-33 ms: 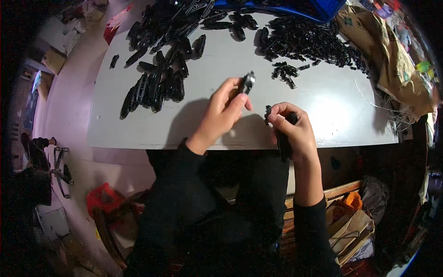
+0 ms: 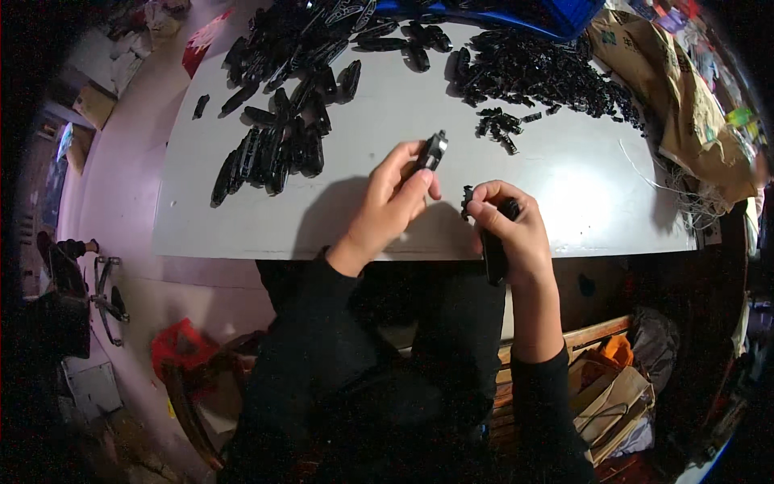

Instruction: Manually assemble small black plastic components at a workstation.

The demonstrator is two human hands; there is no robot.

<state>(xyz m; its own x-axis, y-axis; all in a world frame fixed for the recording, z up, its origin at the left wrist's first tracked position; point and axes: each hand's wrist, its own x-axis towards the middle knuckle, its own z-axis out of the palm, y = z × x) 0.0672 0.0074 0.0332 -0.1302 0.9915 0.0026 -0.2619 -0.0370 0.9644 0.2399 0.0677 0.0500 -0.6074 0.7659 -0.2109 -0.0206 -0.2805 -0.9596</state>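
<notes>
Grip of L hand (image 2: 385, 203) snug on blk. casing (image 2: 435, 152), shiny end pointing away. R hand (image 2: 520, 230) pinches sm. clip (image 2: 467, 202) btwn thumb & index, longer blk. piece (image 2: 495, 260) tucked in palm, low end past near edge of counter (image 2: 347, 129). Hands near each other, not touching, both over counter's front part. Heap of long blk. parts (image 2: 278, 149) far L; heap of tiny blk. bits (image 2: 540, 77) far R, few loose pieces (image 2: 498, 123) just nearer. Blue container (image 2: 568, 14) at far edge, brown sack (image 2: 673, 97) at R side.
</notes>
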